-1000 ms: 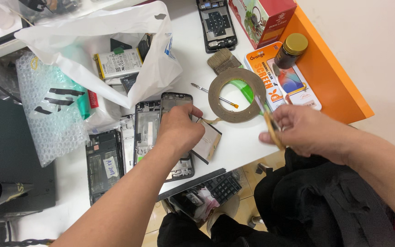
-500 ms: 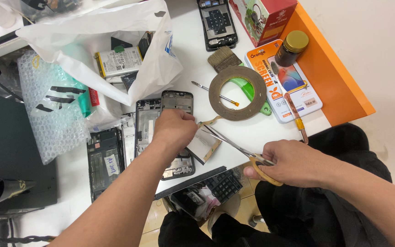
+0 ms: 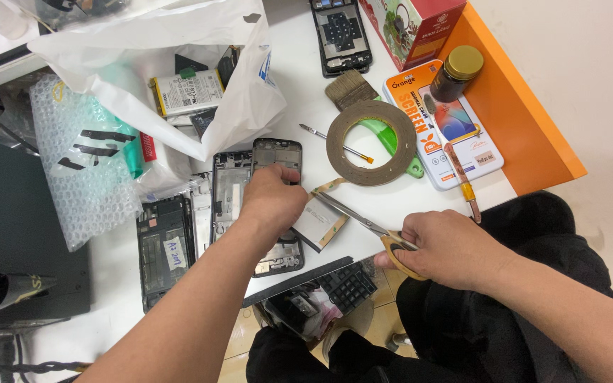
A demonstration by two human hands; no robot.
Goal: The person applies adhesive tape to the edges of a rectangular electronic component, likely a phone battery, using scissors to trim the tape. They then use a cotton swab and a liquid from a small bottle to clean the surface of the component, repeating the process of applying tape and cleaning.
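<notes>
A phone frame (image 3: 276, 206) is pressed flat on the white table (image 3: 299, 92) by the left hand (image 3: 272, 201), fingers bent over it. Scissors (image 3: 363, 225) are held tight in the closed right hand (image 3: 448, 248), blades open at a tape strip (image 3: 324, 187) beside the tape roll (image 3: 372, 142)

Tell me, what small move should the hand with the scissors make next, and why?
Probably close the scissors on the tape strip. The right hand holds their yellow handles, and the blades point at the strip running from the tape roll toward the phone frame, which the left hand presses down. Whether the blades already straddle the tape is unclear.
</notes>
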